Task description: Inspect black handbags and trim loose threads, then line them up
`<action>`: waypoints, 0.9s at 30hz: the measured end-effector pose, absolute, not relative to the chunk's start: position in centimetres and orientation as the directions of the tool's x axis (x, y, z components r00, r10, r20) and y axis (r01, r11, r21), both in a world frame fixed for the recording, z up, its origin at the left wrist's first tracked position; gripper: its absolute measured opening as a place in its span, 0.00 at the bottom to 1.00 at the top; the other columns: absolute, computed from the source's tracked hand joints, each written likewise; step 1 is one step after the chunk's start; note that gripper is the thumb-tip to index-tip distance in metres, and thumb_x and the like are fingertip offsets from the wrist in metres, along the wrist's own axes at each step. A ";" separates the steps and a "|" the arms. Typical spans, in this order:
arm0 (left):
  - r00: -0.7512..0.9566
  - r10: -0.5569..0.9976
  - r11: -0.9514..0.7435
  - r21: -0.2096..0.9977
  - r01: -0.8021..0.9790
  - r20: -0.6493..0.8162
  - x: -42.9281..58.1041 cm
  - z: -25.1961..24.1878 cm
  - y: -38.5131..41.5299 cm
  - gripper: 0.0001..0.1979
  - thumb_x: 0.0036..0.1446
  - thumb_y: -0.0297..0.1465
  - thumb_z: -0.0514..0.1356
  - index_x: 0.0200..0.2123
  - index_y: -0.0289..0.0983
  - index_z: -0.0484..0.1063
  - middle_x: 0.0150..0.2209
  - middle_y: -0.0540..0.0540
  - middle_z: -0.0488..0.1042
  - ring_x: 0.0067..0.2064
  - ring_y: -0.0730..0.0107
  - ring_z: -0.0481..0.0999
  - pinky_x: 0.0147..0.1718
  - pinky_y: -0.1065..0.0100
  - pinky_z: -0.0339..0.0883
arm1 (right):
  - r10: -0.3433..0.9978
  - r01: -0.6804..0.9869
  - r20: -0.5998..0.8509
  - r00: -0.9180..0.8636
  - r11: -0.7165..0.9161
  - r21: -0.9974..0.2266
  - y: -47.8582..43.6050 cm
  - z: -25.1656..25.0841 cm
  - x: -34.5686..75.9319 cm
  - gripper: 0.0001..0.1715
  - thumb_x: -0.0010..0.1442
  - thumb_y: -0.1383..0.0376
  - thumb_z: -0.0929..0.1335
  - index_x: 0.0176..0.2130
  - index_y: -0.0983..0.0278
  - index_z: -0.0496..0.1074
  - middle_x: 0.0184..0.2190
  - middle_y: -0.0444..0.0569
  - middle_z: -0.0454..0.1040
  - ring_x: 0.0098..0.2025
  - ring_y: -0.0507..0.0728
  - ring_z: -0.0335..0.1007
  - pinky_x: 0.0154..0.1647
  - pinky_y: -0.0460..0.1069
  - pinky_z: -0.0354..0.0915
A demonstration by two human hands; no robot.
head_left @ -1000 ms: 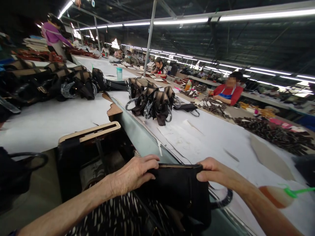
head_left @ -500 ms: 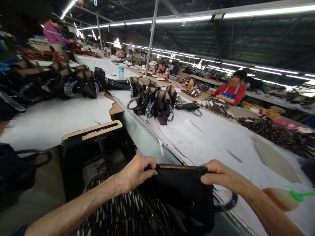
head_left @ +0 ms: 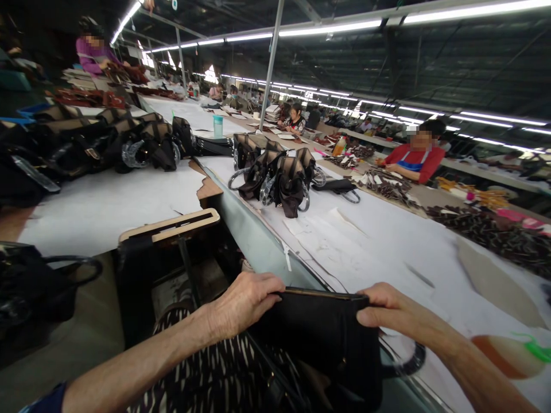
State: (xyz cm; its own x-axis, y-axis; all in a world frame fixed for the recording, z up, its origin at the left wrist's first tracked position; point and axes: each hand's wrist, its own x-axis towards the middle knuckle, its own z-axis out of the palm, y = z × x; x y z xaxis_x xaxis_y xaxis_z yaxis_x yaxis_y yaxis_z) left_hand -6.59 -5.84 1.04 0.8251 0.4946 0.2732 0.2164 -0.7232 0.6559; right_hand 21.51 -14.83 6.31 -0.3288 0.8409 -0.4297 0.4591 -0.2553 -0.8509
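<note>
Currently, you hold the black bag [head_left: 318, 338] upright in your lap, its far side close against the near edge of the white table [head_left: 370, 246]. Your left hand [head_left: 245, 301] is clamped on the left end of its top rim, fingers curled over. Your right hand [head_left: 387, 312] pinches the right end, thumb on the near face. The hands are apart, with the bag's width between them.

Risks, as judged:
- The bag's handle [head_left: 411, 360] loops out over the table edge below your right wrist. A pull toward you could catch it there.
- Both grips are on the rim only. If either slackens, the bag could tip off your lap toward the dark gap [head_left: 172, 287] on your left.
- The orange object [head_left: 503, 355] lies near your right forearm, and a wide elbow swing could knock it.

Not verifiable:
- The bag's base is cut off by the lower frame edge.
- Your left fingertips are hidden behind the rim.
- Whether the bag's mouth is open or shut cannot be told.
- The gap under the wooden frame [head_left: 170, 225] is too dark to read.
- Farther off, the cluster of bags [head_left: 279, 178] overlaps, so no count is possible.
- The goods before the person in red [head_left: 415, 159] are too small to identify.
</note>
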 end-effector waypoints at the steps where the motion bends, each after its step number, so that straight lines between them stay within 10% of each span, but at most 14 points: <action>1: 0.833 0.477 -0.742 0.637 0.210 0.281 -6.6 1.1 -5.9 0.07 0.57 0.24 0.50 0.34 0.36 0.67 0.31 0.50 0.69 0.31 0.75 0.68 0.31 0.76 0.58 | 0.843 0.464 -0.428 -0.328 -0.251 -0.850 -14.9 6.3 21.5 0.18 0.53 0.56 0.66 0.25 0.70 0.68 0.19 0.42 0.59 0.23 0.49 0.53 0.22 0.44 0.49; 18: 0.746 0.653 -0.563 0.743 0.362 0.132 -5.5 1.3 -6.4 0.06 0.51 0.24 0.50 0.25 0.36 0.64 0.23 0.53 0.66 0.27 0.76 0.65 0.27 0.75 0.56 | 0.864 0.457 -0.417 -0.281 -0.262 -0.850 -15.0 6.1 21.2 0.16 0.51 0.58 0.68 0.24 0.69 0.68 0.17 0.40 0.58 0.21 0.48 0.53 0.21 0.43 0.50; 27: 0.817 0.573 -0.318 0.899 0.302 -0.072 -5.3 1.4 -5.7 0.16 0.51 0.26 0.49 0.41 0.36 0.72 0.37 0.48 0.74 0.37 0.68 0.71 0.37 0.72 0.62 | 0.848 0.414 -0.429 -0.311 -0.285 -0.864 -15.2 5.1 21.5 0.17 0.51 0.57 0.68 0.27 0.70 0.72 0.19 0.42 0.62 0.24 0.50 0.57 0.25 0.44 0.54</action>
